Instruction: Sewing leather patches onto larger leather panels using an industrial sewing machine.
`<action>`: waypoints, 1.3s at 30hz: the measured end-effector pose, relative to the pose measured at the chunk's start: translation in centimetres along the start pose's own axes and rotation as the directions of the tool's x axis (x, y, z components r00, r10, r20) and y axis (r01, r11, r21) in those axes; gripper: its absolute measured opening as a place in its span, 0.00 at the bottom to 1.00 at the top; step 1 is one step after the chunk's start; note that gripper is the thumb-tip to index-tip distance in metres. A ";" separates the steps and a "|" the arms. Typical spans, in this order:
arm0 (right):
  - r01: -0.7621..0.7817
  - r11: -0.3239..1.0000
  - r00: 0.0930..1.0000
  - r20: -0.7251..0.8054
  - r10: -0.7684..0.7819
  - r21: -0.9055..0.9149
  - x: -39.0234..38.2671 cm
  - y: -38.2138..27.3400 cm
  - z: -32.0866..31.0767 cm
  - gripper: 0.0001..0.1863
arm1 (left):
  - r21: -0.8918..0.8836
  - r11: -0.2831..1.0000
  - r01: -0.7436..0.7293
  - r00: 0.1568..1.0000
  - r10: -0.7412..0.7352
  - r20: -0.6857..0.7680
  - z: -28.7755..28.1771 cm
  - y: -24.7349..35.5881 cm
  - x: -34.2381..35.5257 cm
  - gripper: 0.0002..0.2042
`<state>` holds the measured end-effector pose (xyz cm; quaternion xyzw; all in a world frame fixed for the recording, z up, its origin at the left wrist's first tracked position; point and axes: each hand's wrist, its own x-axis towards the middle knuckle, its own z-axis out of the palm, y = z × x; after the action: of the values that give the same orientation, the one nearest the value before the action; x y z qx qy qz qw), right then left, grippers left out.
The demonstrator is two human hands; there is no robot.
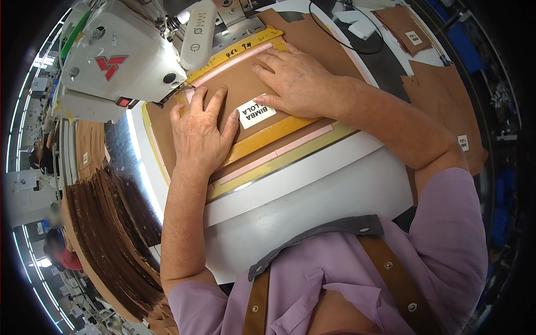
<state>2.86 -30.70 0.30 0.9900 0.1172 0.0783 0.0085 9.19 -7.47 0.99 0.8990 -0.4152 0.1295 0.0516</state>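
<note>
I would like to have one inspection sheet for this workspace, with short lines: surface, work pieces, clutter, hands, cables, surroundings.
Surface: white worktop, partly covered by the work.
Work pieces: brown panel with a white label, its print upside down in this view; yellow bars and pink strips along the work.
Clutter: dark brown stack at left; labelled brown pieces at right.
Left hand: on the panel, fingers spread, near the sewing machine.
Right hand: on the panel, thumb at the label.
Cables: black cable, looped at upper right.
Surroundings: other people in the background at left; details too small to tell.
</note>
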 end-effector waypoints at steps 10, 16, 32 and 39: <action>-0.009 0.999 0.999 -0.032 0.010 0.034 -0.1 -0.2 -0.4 0.33 | 0.038 0.999 -0.008 1.000 0.008 -0.007 0.1 -0.3 -0.4 0.24; -0.007 0.999 1.000 0.025 0.005 0.053 0.3 -0.4 -0.5 0.33 | 0.056 0.998 0.008 1.000 -0.009 0.009 -0.3 -0.7 -0.6 0.24; 0.158 0.987 0.970 -0.187 -0.153 0.008 -0.2 1.3 0.4 0.34 | 0.059 0.998 0.007 1.000 -0.007 -0.008 -0.9 -2.8 -1.7 0.24; 0.162 0.985 0.979 -0.138 -0.153 0.055 1.0 -0.8 0.1 0.33 | 0.118 0.993 0.016 1.000 -0.019 0.021 -1.6 -4.3 -2.8 0.25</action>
<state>3.65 -29.72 0.34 0.9699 0.1979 0.1396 -0.0259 10.42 -2.33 1.82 0.9054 -0.3996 0.1433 -0.0050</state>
